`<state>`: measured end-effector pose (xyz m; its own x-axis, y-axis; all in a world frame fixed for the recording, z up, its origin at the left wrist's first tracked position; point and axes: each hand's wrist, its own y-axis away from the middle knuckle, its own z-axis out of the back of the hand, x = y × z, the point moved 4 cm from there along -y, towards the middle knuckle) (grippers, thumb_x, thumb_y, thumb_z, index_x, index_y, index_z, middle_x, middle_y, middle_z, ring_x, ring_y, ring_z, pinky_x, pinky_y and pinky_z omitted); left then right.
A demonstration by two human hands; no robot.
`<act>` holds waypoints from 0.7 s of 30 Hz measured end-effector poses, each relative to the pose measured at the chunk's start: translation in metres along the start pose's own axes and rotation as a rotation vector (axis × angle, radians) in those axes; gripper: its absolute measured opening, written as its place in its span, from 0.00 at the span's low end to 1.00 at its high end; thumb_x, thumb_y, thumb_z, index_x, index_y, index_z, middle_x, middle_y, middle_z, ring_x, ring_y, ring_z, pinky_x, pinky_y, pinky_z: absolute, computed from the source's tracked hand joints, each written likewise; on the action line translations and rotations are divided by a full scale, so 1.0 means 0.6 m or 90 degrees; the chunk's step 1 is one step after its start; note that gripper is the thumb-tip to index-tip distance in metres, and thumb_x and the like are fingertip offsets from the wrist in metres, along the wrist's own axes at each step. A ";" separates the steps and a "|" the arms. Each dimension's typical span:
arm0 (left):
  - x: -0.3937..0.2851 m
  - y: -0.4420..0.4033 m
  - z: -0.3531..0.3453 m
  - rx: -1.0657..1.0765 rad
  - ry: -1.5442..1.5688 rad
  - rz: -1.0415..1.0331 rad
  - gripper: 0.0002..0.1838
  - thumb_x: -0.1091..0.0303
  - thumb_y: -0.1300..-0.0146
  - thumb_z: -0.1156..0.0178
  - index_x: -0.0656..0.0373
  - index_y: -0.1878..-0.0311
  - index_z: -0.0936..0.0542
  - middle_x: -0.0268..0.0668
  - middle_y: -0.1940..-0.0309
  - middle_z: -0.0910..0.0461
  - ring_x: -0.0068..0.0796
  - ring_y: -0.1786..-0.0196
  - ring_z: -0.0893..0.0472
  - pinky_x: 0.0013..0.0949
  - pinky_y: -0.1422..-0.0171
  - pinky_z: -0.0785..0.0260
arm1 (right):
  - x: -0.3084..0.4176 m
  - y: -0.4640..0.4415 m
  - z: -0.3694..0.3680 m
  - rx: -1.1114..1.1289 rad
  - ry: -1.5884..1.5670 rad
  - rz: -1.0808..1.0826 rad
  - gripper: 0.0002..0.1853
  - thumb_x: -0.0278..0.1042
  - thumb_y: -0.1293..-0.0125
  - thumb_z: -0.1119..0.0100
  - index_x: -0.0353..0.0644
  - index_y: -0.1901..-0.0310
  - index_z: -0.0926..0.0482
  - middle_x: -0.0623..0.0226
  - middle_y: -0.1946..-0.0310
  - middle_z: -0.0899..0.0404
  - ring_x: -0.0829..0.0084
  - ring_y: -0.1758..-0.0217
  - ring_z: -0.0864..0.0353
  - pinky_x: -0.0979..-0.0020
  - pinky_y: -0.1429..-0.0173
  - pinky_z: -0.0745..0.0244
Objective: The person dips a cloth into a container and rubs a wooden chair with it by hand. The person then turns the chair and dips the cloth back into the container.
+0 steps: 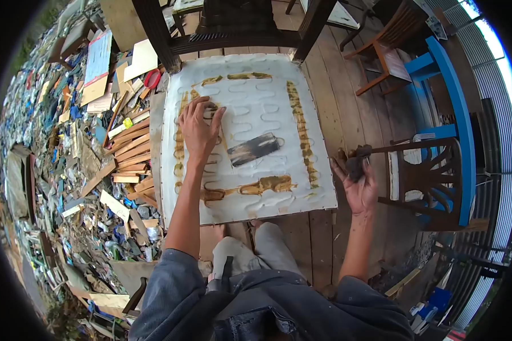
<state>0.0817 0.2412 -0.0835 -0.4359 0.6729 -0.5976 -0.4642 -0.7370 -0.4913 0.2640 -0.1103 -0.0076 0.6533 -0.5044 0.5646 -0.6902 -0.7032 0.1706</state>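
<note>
In front of me is a chair seat (250,128) covered in white material, with wavy spring shapes showing through and brown, sticky-looking smears along its edges. My left hand (199,128) is over the seat's left side, its fingers bent and the thumb apart. No object shows clearly in it; whether the fingertips touch the cover I cannot tell. A flat, dark-stained rectangular piece (255,149) lies on the seat to the right of that hand. Off the seat's right edge, my right hand (359,190) grips a dark, soft-looking lump (356,165) between thumb and fingers.
The seat's dark wooden backrest (233,40) rises at the far side. Scrap and wood strips (133,150) cover the left ground. At right are a carved dark chair back (426,173), a blue frame (458,113) and a brown chair (384,57) on plank flooring (330,74).
</note>
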 end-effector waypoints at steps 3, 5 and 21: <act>0.005 0.000 0.002 0.017 0.002 -0.001 0.18 0.52 0.34 0.28 0.56 0.52 0.14 0.35 0.40 0.16 0.42 0.33 0.22 0.47 0.25 0.39 | 0.004 0.106 0.069 -0.117 -0.018 0.054 0.16 0.26 0.23 0.41 0.32 0.37 0.23 0.53 0.41 0.16 0.55 0.36 0.16 0.57 0.30 0.16; 0.006 0.002 0.001 0.012 -0.001 -0.020 0.20 0.49 0.35 0.28 0.56 0.52 0.14 0.35 0.41 0.16 0.43 0.33 0.22 0.47 0.26 0.39 | -0.001 0.169 0.105 -0.100 -0.008 0.069 0.18 0.23 0.24 0.41 0.32 0.36 0.24 0.53 0.41 0.16 0.59 0.35 0.17 0.62 0.33 0.14; -0.086 0.244 0.039 0.173 -0.135 -0.295 0.55 0.21 0.39 0.38 0.49 0.19 0.36 0.51 0.19 0.40 0.52 0.15 0.46 0.66 0.16 0.56 | -0.116 0.818 0.190 -0.695 -0.037 0.396 0.18 0.23 0.26 0.37 0.37 0.36 0.22 0.56 0.44 0.14 0.63 0.42 0.12 0.59 0.35 0.15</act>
<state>0.0181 0.1000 -0.1099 -0.2721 0.9400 -0.2058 -0.8124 -0.3391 -0.4744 -0.0849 -0.4776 -0.0555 0.1197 -0.6414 0.7578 -0.7647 0.4273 0.4824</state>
